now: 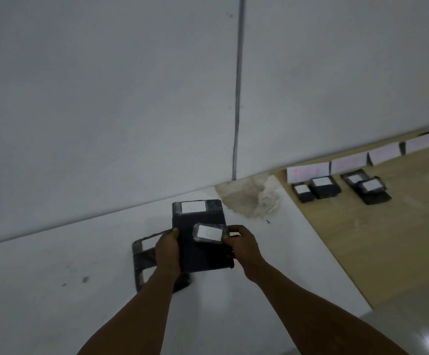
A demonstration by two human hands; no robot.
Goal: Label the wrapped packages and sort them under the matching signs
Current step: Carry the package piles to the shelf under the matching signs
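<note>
While two labelled packages are held above the white floor (54,290), a dark taped frame-like piece (144,262) is seen lying flat at the far left, partly hidden under the left hand (167,254). That hand is curled round the left edge of the large package (198,242), with the thumb on top and the other fingers hidden below. The large package is a dark wrapped slab whose long axis runs away from the person towards the wall (106,98), and its white label (193,207) is set at the far end. On top of it, near its right edge, a small package (209,233) is laid crosswise, its long axis running left to right and its own label facing up. The small package is pinched at its right end by thumb and fingers of the right hand (244,245), which also seems to steady the slab's right edge. Further right, on the wooden board (362,239), a row of paper signs (308,172) is propped against the wall, with sorted packages (324,187) lying just in front of two of them; the lettering is too blurred to be read. The step is judged best done if the stack is kept level, both labels are read, and each package is carried to its matching sign and set down label-up.
</note>
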